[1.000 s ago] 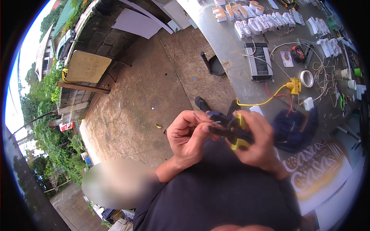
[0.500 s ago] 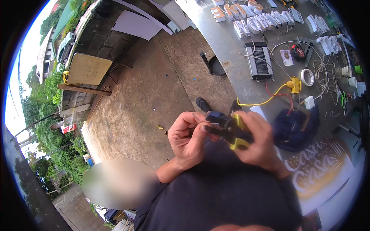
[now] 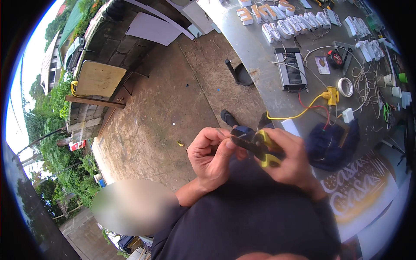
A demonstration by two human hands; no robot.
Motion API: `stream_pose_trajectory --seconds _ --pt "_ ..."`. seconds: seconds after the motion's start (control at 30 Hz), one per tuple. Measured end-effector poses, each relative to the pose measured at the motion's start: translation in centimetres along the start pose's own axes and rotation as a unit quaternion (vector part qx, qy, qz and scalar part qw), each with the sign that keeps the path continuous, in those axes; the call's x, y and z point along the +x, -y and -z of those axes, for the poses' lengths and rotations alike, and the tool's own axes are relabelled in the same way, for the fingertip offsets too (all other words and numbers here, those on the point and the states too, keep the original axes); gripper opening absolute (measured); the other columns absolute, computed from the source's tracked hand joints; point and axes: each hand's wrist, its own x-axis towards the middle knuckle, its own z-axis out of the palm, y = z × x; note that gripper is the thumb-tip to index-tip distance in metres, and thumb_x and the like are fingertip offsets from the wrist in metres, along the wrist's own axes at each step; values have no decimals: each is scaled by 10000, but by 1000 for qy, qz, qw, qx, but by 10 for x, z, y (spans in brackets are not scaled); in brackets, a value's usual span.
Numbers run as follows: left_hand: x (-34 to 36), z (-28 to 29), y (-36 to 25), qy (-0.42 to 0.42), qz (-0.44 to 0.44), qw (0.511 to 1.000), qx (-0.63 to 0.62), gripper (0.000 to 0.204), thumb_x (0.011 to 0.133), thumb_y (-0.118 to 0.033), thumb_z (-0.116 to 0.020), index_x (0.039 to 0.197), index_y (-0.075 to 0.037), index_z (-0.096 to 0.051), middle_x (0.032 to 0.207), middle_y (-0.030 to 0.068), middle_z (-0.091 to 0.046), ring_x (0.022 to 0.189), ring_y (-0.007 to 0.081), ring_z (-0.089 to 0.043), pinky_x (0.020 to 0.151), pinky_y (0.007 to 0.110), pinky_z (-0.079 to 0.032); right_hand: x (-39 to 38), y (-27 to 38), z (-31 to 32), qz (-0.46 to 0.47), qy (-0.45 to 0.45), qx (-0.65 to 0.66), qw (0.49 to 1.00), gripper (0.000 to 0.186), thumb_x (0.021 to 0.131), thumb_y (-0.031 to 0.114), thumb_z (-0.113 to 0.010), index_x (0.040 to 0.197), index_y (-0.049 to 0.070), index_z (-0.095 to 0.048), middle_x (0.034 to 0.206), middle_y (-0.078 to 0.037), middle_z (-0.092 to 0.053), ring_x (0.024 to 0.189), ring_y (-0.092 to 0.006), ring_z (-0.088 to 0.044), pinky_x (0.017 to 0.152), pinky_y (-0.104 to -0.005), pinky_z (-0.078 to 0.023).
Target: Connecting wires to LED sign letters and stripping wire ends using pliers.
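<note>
Over my lap, my right hand (image 3: 284, 151) is wrapped round the yellow-and-black handles of a pair of pliers (image 3: 253, 143). Their broad dark jaws point left toward my other hand. My left hand (image 3: 210, 151) is closed in a pinch, thumb against forefinger, right at the jaw tips. A thin wire (image 3: 223, 133) shows at its fingertips; most of it is hidden by the fingers and jaws. Whether the jaws bite on the wire I cannot tell.
A metal table (image 3: 273, 95) curves along the right. On it lie a power supply (image 3: 290, 69), a yellow extension socket (image 3: 331, 95), a tape roll (image 3: 345, 87), a tape measure (image 3: 335, 58), white block letters (image 3: 286, 28) and dark blue cloth (image 3: 331, 147). A dustpan (image 3: 242, 74) stands beside it.
The pliers' jaws have come closer together and the tool has turned slightly. My right fingers have shifted on the handles. My left hand stays nearly in place, still pinching.
</note>
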Motion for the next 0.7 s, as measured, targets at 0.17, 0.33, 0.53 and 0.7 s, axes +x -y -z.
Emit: stream_pose_trajectory --seconds 0.17,0.33,0.53,0.7 --pt "1 -1 -4 -3 35 999 9 114 1016 -62 -609 1065 35 -573 887 154 -711 729 154 -682 638 263 -554 -1 -4 3 -78 75 162 981 466 787 58 -816 1200 -45 -628 950 -75 -677 821 -104 -626 696 -269 -517" --pt "5 3 -3 16 58 998 -9 111 1024 -63 -592 1090 24 -573 913 134 -710 771 138 -683 656 249 -534 -1 -8 -4 -157 130 282 938 413 820 52 -791 1191 -41 -635 883 -13 -639 801 -57 -560 701 -246 -484" --pt "4 0 1 -19 26 998 62 143 970 -6 -661 1082 14 -575 956 58 -667 770 81 -627 648 218 -493 0 -6 -6 -106 84 187 973 395 806 50 -796 1156 -42 -638 856 -52 -647 783 -76 -585 697 -260 -496" --pt "0 1 -3 -40 47 986 154 138 970 -41 -654 1062 3 -561 934 75 -668 729 96 -607 623 217 -482 2 -7 -6 -84 71 143 984 394 793 48 -803 1135 -45 -632 892 -120 -678 813 -133 -662 716 -289 -533"
